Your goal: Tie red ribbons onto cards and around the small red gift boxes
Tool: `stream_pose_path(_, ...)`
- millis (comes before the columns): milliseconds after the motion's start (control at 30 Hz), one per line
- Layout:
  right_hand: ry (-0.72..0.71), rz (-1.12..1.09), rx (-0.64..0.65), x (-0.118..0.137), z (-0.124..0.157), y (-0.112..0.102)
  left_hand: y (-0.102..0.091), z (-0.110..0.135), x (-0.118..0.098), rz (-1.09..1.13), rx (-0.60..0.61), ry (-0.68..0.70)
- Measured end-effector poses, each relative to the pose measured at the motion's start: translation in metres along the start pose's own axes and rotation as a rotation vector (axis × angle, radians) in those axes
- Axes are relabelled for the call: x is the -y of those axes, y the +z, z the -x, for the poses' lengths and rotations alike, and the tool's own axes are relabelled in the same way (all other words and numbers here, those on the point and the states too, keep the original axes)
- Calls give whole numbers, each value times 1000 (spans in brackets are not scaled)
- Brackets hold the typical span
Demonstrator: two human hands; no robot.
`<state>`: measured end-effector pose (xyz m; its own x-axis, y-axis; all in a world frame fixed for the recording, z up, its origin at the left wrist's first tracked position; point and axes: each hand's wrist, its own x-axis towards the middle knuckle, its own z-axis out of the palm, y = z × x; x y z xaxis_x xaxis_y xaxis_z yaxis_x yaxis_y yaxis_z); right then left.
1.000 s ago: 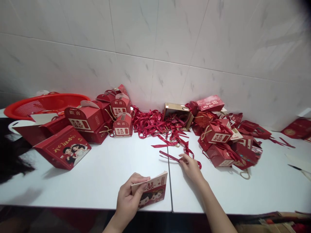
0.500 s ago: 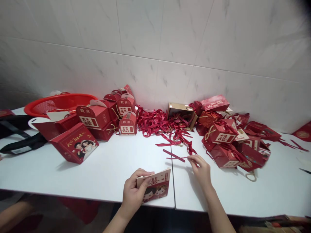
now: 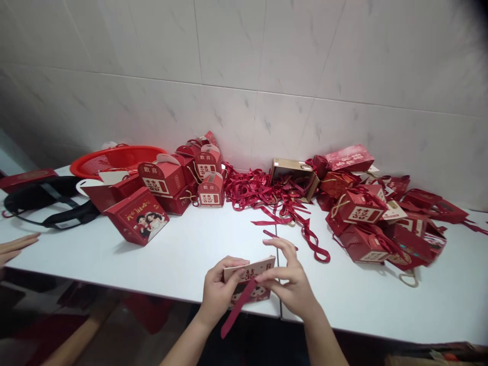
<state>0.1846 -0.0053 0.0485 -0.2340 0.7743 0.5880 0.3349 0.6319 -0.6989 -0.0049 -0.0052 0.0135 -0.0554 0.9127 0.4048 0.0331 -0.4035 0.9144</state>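
"Looking at the double-happiness card, what stands out?"

"It's flat and rectangular, with a cream upper band, red lettering, a small red label at the top right corner and dark-haired cartoon faces below on red."

"Where is it?"

"Above the near edge of the white table, beside the seam. The left hand grips it closely, thumb across the front."

"And the right hand?"

"At the card's other side, forefinger lifted clear, another fingertip at the upper end of a dark red strip. I can't tell whether it's pinched or merely touched. The strip is narrow and smooth, slanting down across the card past its lower edge."

"What about the other textures?"

"Glossy ribbons lie in a loose, curling heap, some spilling from a brown cardboard box. To the left, paperboard gift boxes have rounded flaps and twisted cord handles, near a perforated red plastic basket."
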Motion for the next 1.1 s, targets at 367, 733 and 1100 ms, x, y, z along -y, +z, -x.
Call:
stream_pose_path(367, 142, -50, -45, -8, 4, 25, -2, 1, 3, -2, 33, -23)
stream_pose_path(733, 187, -131, -179, -6, 5, 37, -4, -4, -2, -13, 64, 41)
stream_pose_path(1100, 443, -435, -254, -13, 8, 54, -23, 10, 13, -185, -43, 357)
